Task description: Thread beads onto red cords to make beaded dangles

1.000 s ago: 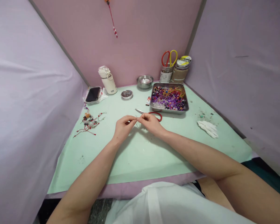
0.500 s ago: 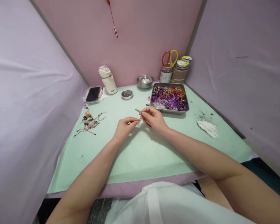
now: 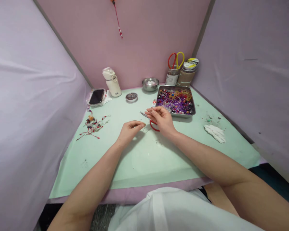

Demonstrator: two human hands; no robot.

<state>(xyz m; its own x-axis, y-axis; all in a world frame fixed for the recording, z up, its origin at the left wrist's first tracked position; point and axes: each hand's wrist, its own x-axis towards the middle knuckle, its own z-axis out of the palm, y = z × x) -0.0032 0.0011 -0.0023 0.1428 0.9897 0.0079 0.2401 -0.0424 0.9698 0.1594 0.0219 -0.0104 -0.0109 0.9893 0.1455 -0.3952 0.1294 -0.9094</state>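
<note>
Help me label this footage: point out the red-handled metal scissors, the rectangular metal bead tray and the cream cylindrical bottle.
Red-handled metal scissors (image 3: 144,115): head view, on the blade.
Rectangular metal bead tray (image 3: 183,115): head view, front wall.
Cream cylindrical bottle (image 3: 114,87): head view, middle of body.

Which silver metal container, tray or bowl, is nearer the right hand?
The rectangular silver metal tray of coloured beads, just beyond the right hand; the round silver bowl sits farther back, by the pink wall.
</note>
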